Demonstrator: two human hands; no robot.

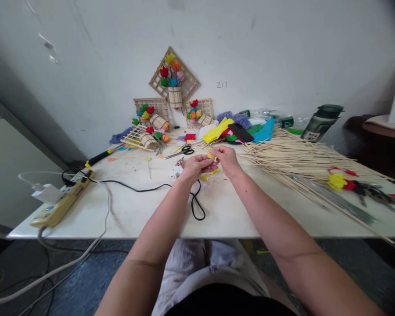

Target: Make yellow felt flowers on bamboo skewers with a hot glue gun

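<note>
Both my hands meet above the middle of the white table (224,210). My left hand (195,166) is curled closed, fingers pinched toward a small yellow felt piece (210,155). My right hand (226,159) pinches the same yellow piece from the right. More yellow felt scraps (204,177) lie on the table just under my hands. A thin stick seems to run down between my fingers, but I cannot make it out clearly.
A big pile of bamboo sticks (299,160) covers the right side. Black scissors (184,151), felt sheets (217,130), finished flower crafts (174,83), a power strip (66,197) with a black cable (197,206), and a dark bottle (321,123) surround the work spot.
</note>
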